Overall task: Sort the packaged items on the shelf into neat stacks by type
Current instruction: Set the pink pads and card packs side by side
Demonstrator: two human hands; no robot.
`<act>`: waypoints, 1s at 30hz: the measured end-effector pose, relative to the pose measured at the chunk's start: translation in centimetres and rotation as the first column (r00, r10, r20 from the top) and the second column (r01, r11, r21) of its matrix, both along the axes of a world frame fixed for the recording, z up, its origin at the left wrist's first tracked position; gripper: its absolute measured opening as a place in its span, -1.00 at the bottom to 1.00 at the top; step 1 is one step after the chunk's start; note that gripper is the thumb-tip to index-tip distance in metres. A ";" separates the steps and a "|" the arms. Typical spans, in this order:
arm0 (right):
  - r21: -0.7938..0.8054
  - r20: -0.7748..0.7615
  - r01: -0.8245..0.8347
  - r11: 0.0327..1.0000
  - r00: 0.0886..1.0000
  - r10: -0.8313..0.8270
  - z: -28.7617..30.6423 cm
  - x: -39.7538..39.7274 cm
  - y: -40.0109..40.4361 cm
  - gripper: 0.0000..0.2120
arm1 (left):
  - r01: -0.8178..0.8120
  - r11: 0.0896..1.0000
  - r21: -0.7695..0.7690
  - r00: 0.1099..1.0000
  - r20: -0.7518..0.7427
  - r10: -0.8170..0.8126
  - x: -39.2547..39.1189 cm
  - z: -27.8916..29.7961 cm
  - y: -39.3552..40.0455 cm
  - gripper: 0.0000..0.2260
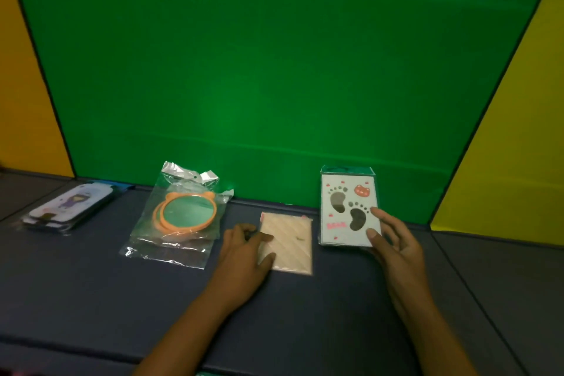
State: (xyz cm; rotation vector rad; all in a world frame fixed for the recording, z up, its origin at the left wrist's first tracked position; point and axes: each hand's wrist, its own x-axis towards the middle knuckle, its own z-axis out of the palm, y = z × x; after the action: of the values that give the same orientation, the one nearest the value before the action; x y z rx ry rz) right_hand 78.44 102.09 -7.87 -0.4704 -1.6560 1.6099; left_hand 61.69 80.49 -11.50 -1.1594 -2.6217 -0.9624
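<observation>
Four groups of packs lie in a row on the dark, smooth shelf, in front of a green back wall, so the sorting looks nearly done and the tidying is what is going on now. Far left is a stack of flat cards with a cartoon figure, fanned out a bit and well apart from the rest. Next come the round orange mirrors with little ears, inside crinkly, shiny clear bags that stick out unevenly. In the middle is a flat pale pink pack with slanted stripes; the left hand lies loose on its left edge, fingers spread, pressing it and not gripping. On the right is a stack of stiff white cards with footprints and a small red bear face, in glossy sleeves; the right hand holds the lower right corner between thumb and fingers. I think the next move is to nudge both packs square, and then to straighten the slippery mirror bags, which may slide.
</observation>
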 end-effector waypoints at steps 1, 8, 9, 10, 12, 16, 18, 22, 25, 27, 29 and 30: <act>-0.001 -0.003 -0.001 1.000 1.000 0.001 0.0 0.1 -0.1 -0.63 | -0.002 1.000 -0.001 1.000 0.002 0.002 0.1 0.1 0.0 -0.64; 0.031 0.065 0.019 0.999 0.998 -0.021 0.0 2.6 1.5 -0.65 | 0.016 0.999 -0.037 1.000 -0.013 -0.017 0.4 1.2 0.1 -0.59; 0.031 0.073 0.032 0.999 0.997 -0.035 0.0 3.0 1.8 -0.65 | 0.018 0.998 -0.064 0.999 -0.029 -0.020 0.5 1.4 0.2 -0.57; 0.031 0.079 0.046 0.998 0.996 -0.048 0.0 3.4 2.0 -0.66 | 0.021 0.994 -0.104 0.998 -0.054 -0.027 0.7 1.7 0.4 -0.56; 0.023 0.094 0.068 0.997 0.993 -0.070 -0.1 4.3 2.4 -0.67 | 0.024 0.980 -0.195 0.993 -0.111 -0.046 1.3 2.5 1.1 -0.53; -0.003 0.126 0.100 0.995 0.987 -0.099 -0.5 6.1 3.4 -0.68 | -0.020 0.979 -0.201 0.969 -0.244 -0.030 2.7 3.8 3.2 -0.58; 0.008 0.153 0.115 0.993 0.982 -0.115 -0.8 7.0 4.0 -0.69 | -0.030 0.987 -0.157 0.968 -0.253 -0.011 3.6 4.0 4.3 -0.64; 0.089 0.230 0.133 0.987 0.962 -0.150 -1.4 8.0 4.7 -0.72 | -0.061 0.994 -0.091 0.963 -0.267 0.035 4.7 2.6 5.4 -0.70; 0.211 0.319 0.158 0.965 0.922 -0.220 -2.1 7.6 4.9 -0.74 | -0.070 0.996 -0.049 0.965 -0.255 0.055 4.7 1.9 5.3 -0.72; 0.361 0.393 0.151 0.920 0.870 -0.297 -2.4 7.2 5.0 -0.74 | -0.071 0.997 -0.031 0.961 -0.271 0.060 4.6 1.9 5.3 -0.74; 0.509 0.452 0.109 0.854 0.810 -0.372 -2.6 7.0 5.1 -0.73 | -0.071 0.997 -0.031 0.959 -0.277 0.059 4.8 2.0 5.4 -0.75; 0.571 0.467 0.079 0.817 0.787 -0.402 -2.7 6.9 5.1 -0.73 | -0.071 0.997 -0.036 0.959 -0.278 0.058 4.9 2.0 5.4 -0.75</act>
State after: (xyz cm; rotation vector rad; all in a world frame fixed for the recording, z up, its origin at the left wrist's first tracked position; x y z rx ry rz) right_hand 85.35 107.23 -10.61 -0.9014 -2.2676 0.7740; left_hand 66.61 85.92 -9.48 -1.1190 -2.4518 -0.6758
